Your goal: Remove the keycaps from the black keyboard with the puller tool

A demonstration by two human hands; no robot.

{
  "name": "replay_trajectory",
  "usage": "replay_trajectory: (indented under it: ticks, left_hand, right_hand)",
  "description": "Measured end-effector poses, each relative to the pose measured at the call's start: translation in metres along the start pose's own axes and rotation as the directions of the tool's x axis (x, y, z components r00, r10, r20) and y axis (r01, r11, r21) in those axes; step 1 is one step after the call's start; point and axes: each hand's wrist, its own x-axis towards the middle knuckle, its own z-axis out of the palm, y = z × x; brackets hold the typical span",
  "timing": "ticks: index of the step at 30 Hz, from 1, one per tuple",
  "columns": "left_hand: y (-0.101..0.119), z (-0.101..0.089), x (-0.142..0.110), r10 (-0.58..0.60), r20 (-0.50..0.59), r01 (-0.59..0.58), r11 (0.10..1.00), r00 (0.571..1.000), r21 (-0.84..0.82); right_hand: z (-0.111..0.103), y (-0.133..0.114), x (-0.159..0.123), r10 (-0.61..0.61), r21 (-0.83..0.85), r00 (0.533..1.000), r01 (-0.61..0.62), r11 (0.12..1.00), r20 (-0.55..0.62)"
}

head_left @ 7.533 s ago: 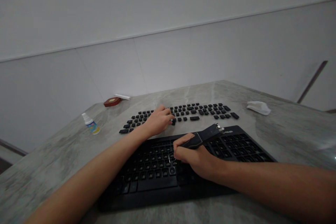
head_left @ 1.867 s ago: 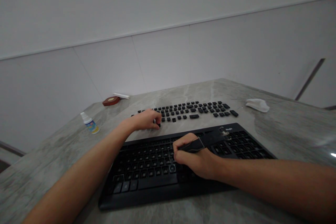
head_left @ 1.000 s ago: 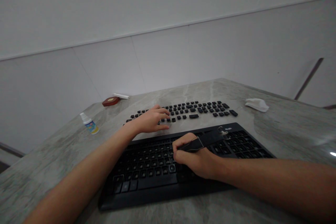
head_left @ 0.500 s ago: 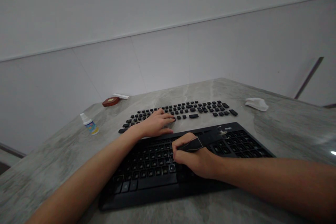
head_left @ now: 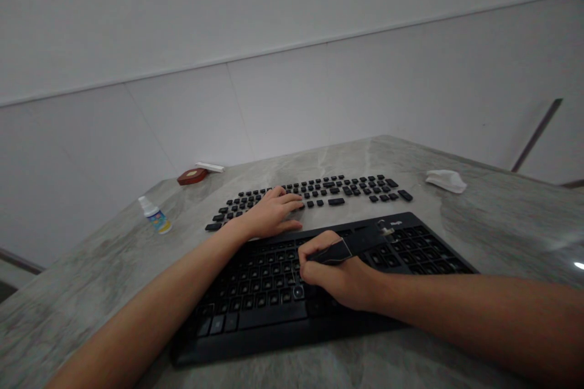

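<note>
A black keyboard [head_left: 401, 255] with most of its keycaps taken off lies on the grey marble table. My right hand [head_left: 337, 270] rests on its middle, closed round a black keycap puller tool [head_left: 356, 244] whose metal tip points to the right. Behind the keyboard, several loose black keycaps [head_left: 347, 187] are laid out in rows. My left hand [head_left: 271, 214] lies over the left part of those rows, fingers curved down onto the caps; whether it grips one is hidden.
A small white spray bottle [head_left: 155, 216] stands at the left. A round brown dish [head_left: 193, 176] and a white strip sit at the back left. A crumpled white cloth [head_left: 446, 180] lies at the right. The table [head_left: 502, 219] ends at white wall panels behind.
My left hand has shifted among the loose keycaps, from the left end of the rows toward their middle. My right hand with the tool has stayed put on the keyboard.
</note>
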Motion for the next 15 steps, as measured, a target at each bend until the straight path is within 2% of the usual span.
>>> replay_trajectory:
  ticks: [7, 15]
  left_hand:
    - [0.0014, -0.0018, 0.0022, 0.058, -0.031, -0.057, 0.998, 0.998, 0.026]
    - [0.0021, -0.0005, 0.0021, 0.053, -0.019, -0.053, 0.998, 0.998, 0.023]
  right_hand:
    - [-0.0001, -0.0014, -0.0007, 0.009, -0.031, 1.000, -0.009, 0.999, 0.004]
    - [-0.0001, -0.0017, -0.0012, 0.008, -0.080, 1.000, -0.009, 0.997, -0.010]
